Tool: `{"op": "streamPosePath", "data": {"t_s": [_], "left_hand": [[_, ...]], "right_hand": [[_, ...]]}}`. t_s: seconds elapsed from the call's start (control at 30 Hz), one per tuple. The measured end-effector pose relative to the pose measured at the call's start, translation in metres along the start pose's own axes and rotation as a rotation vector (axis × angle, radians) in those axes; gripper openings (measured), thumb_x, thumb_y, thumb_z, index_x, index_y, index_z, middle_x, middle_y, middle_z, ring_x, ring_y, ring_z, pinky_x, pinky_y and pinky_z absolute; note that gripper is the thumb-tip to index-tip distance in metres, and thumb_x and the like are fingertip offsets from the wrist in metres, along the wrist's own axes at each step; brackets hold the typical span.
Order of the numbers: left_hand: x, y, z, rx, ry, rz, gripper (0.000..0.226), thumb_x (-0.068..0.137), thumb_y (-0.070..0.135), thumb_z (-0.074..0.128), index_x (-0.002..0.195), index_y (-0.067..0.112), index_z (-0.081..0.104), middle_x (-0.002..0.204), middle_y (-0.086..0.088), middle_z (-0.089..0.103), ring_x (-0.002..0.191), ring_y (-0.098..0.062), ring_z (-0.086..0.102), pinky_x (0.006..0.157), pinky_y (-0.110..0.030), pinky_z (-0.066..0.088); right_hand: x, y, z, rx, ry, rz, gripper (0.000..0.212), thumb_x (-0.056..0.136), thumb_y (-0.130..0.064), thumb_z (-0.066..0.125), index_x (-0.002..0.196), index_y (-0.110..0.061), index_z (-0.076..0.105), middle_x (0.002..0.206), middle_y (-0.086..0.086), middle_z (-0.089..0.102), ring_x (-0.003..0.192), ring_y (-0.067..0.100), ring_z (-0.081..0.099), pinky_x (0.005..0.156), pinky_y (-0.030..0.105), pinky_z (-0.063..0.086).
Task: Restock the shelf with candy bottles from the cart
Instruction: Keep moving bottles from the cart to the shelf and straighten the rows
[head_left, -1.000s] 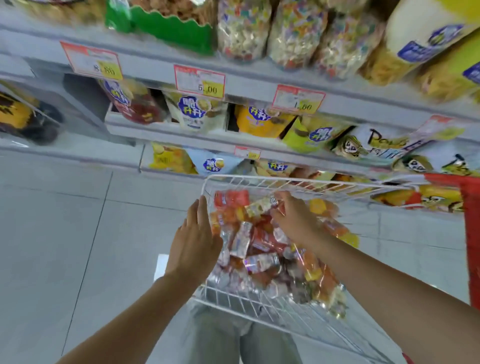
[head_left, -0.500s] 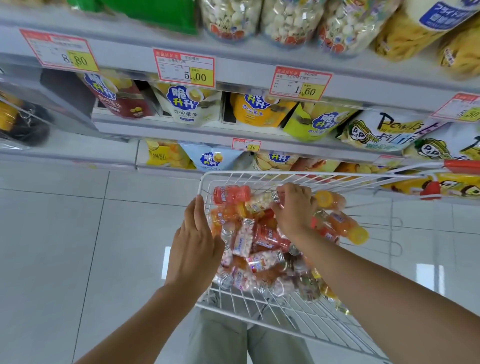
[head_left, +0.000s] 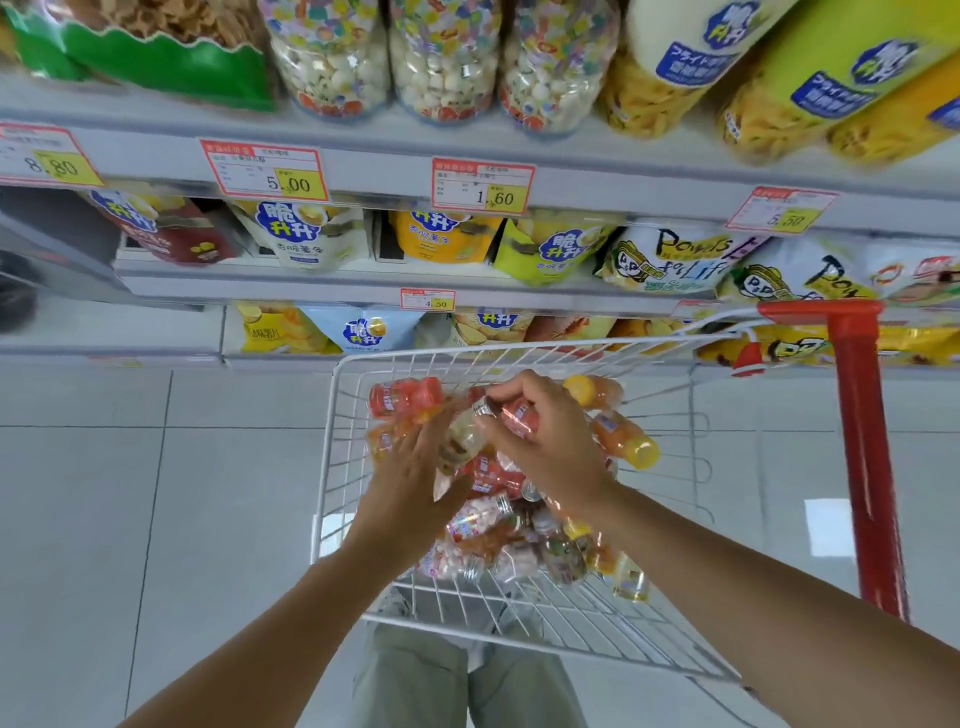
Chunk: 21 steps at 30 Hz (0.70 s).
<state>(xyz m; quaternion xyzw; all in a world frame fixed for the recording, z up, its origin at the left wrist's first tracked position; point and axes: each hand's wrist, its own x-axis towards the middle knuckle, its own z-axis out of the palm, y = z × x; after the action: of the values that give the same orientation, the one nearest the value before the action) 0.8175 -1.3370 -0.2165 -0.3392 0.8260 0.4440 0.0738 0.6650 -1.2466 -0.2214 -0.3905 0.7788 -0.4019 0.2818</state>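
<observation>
White wire cart (head_left: 545, 618) is right in front of me, piled with little candy bottles (head_left: 478, 519). Left hand (head_left: 410, 483) has a flat, loose grip, with straight fingers against a clear silver-capped bottle (head_left: 462, 439) just above the pile. Right hand (head_left: 545, 441) has its grip pinched round that bottle near the cap. Beyond, the shelf (head_left: 363, 179) holds snack bags (head_left: 306, 234).

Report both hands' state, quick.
Left hand: open, fingers straight.
Right hand: closed around a red candy bottle.
</observation>
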Motion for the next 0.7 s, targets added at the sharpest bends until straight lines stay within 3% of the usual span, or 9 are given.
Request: {"op": "streamPosePath", "data": {"t_s": [0.07,0.13,0.27,0.37,0.43,0.57,0.7], "left_hand": [[0.007,0.005,0.005,-0.086,-0.05,-0.085,0.047,0.09,0.034,0.064,0.133,0.029,0.046,0.105,0.009,0.064,0.091,-0.013,0.063,0.076,-0.031,0.051],[0.009,0.008,0.008,-0.089,-0.074,-0.123,0.039,0.088,0.037,0.064,0.122,0.024,0.051,0.101,0.004,0.065,0.083,-0.015,0.063,0.069,-0.032,0.053],[0.004,0.007,0.005,-0.12,0.008,-0.256,0.033,0.095,0.032,0.056,0.121,0.013,0.047,0.093,-0.001,0.061,0.068,-0.007,0.053,0.05,-0.018,0.033],[-0.004,-0.001,-0.001,-0.104,0.068,-0.338,0.031,0.095,0.033,0.055,0.115,0.01,0.046,0.089,-0.003,0.061,0.069,-0.016,0.054,0.052,-0.026,0.034],[-0.009,-0.004,-0.002,-0.078,0.076,-0.363,0.03,0.095,0.032,0.056,0.112,0.01,0.047,0.087,-0.001,0.059,0.073,-0.02,0.053,0.053,-0.027,0.033],[-0.019,-0.006,0.001,-0.097,0.082,-0.381,0.023,0.095,0.03,0.056,0.106,0.013,0.046,0.087,0.0,0.06,0.067,-0.01,0.052,0.051,-0.023,0.033],[-0.025,-0.004,0.007,-0.11,0.111,-0.393,0.022,0.095,0.031,0.056,0.104,0.016,0.043,0.083,0.004,0.057,0.065,-0.004,0.049,0.05,-0.022,0.032]], "right_hand": [[-0.005,-0.004,-0.012,0.055,-0.059,0.021,0.019,0.087,-0.016,0.07,0.104,-0.008,0.066,0.097,-0.003,0.068,0.091,0.003,0.06,0.081,0.011,0.044],[-0.009,-0.001,-0.022,0.101,-0.102,0.086,0.024,0.092,-0.022,0.064,0.114,-0.012,0.065,0.104,-0.007,0.068,0.094,0.001,0.062,0.081,0.012,0.048],[-0.014,0.027,-0.031,-0.067,-0.014,0.264,0.027,0.098,-0.029,0.054,0.122,-0.018,0.059,0.111,-0.009,0.065,0.097,0.001,0.061,0.081,0.018,0.05],[-0.022,0.051,-0.029,-0.395,-0.161,0.353,0.042,0.093,-0.032,0.061,0.131,-0.018,0.051,0.122,0.002,0.059,0.102,0.017,0.058,0.086,0.031,0.049],[-0.03,0.058,-0.027,-0.469,-0.3,0.385,0.058,0.089,-0.031,0.066,0.14,-0.018,0.041,0.133,0.006,0.049,0.114,0.023,0.052,0.094,0.039,0.048],[-0.042,0.062,-0.023,-0.51,-0.383,0.363,0.091,0.08,-0.022,0.077,0.149,-0.024,0.017,0.146,0.011,0.036,0.106,0.019,0.057,0.079,0.03,0.052],[-0.048,0.066,-0.015,-0.606,-0.457,0.301,0.109,0.077,-0.015,0.079,0.153,-0.025,0.0,0.152,0.019,0.027,0.116,0.027,0.056,0.082,0.029,0.049]]}}
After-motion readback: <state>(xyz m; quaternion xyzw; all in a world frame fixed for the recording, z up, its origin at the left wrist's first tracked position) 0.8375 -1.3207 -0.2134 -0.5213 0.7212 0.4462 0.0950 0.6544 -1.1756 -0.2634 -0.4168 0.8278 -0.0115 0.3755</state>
